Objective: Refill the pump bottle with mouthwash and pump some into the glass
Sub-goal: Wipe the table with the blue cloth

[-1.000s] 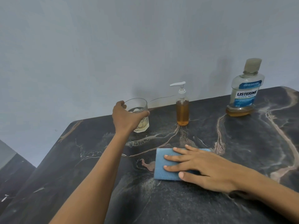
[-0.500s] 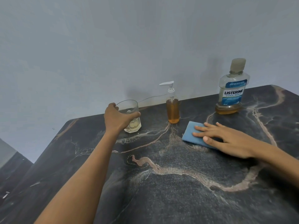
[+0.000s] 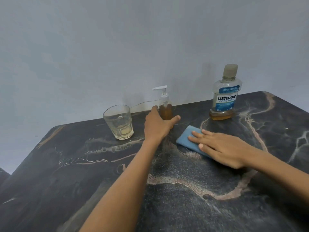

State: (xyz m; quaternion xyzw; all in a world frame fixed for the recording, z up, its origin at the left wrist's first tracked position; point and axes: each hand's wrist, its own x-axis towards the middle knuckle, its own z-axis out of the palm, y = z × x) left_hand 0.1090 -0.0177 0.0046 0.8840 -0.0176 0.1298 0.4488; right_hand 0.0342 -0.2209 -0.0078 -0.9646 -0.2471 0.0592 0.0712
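The left hand (image 3: 158,126), at the centre of the frame, has let go of the glass (image 3: 119,122) it held half a second ago and now cups the lower part of the pump bottle (image 3: 165,108), thumb on one side and fingers on the other. Whether it grips firmly or only touches cannot be told. The right hand (image 3: 220,148), right of centre, lies flat with fingers straight on a blue sponge (image 3: 185,138), which it has slid up and to the right across the dark marble counter (image 3: 83,173).

The glass stands free at left of centre with a little pale liquid in the bottom. The pump bottle is amber, nearly full, its white pump head pointing left. The mouthwash bottle (image 3: 224,96) stands capped at upper right, almost empty.

Refilling and pumping look done. The moves now read as tidying: wiping the surface and shifting items aside.
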